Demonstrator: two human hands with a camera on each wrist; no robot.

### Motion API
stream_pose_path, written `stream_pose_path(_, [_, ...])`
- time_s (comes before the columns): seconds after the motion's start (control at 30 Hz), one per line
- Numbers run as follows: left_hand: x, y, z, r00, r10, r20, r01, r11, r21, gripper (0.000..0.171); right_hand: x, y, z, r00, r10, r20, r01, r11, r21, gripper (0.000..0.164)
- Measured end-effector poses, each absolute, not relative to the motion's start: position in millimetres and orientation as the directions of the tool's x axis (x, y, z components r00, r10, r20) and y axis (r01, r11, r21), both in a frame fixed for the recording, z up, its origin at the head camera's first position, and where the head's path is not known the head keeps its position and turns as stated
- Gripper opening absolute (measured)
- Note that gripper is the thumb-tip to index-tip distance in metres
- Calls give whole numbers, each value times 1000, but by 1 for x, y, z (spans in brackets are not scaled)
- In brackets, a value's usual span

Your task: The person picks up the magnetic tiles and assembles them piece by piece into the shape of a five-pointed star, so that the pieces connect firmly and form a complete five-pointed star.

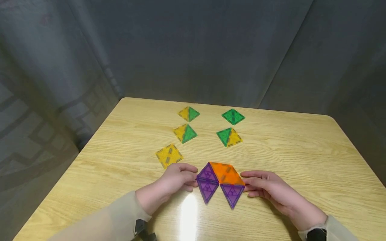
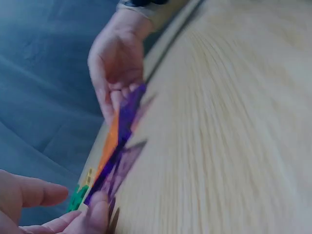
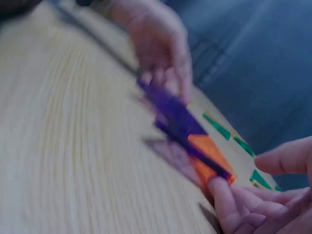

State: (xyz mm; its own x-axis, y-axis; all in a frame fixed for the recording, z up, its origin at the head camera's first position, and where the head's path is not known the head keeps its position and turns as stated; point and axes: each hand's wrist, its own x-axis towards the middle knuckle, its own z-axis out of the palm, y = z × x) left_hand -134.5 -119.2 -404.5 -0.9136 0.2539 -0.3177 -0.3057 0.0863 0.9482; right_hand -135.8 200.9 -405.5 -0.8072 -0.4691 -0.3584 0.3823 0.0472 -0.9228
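Observation:
A joined group of magnetic tiles is held between both hands, close over the wooden table, its shadow showing in the wrist views. Two purple triangles (image 1: 208, 183) form its left side. An orange tile piece (image 1: 227, 173) makes the upper right, with another purple triangle (image 1: 232, 194) along its near edge. My left hand (image 1: 176, 179) holds the left corner of the purple tiles by the fingertips. At the opposite end, my right hand (image 1: 268, 187) holds the corner where orange and purple meet. Both wrist views show fingertips (image 2: 99, 202) right at the tile edges.
Beyond the left hand lies a yellow tile pair (image 1: 169, 155). Farther back are yellow-and-green pairs (image 1: 185, 133) (image 1: 189, 114), another such pair (image 1: 229, 137) and a green pair (image 1: 233, 116). Dark curtains (image 1: 193, 50) stand behind the table (image 1: 301, 150).

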Motion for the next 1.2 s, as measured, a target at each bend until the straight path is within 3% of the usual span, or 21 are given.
stream_pose_path(0.17, [-136,-115,-407,-917,256,-305,-282,124,951,32,-136,190,-410,-834,-424,-354,310,172,-935,56])
stream_pose_path(0.37, [-137,-110,-409,-894,281,-349,-325,128,937,33,-134,185,-414,-829,-439,-345,331,112,-937,55])
stream_pose_path(0.73, [-139,-103,-405,-862,285,-419,-394,140,908,14,-133,181,-416,-819,-442,-365,362,94,-927,41])
stream_pose_path(1.2, [-135,-106,-406,-875,295,-384,-392,37,919,18,-130,182,-412,-791,-446,-420,449,45,-893,39])
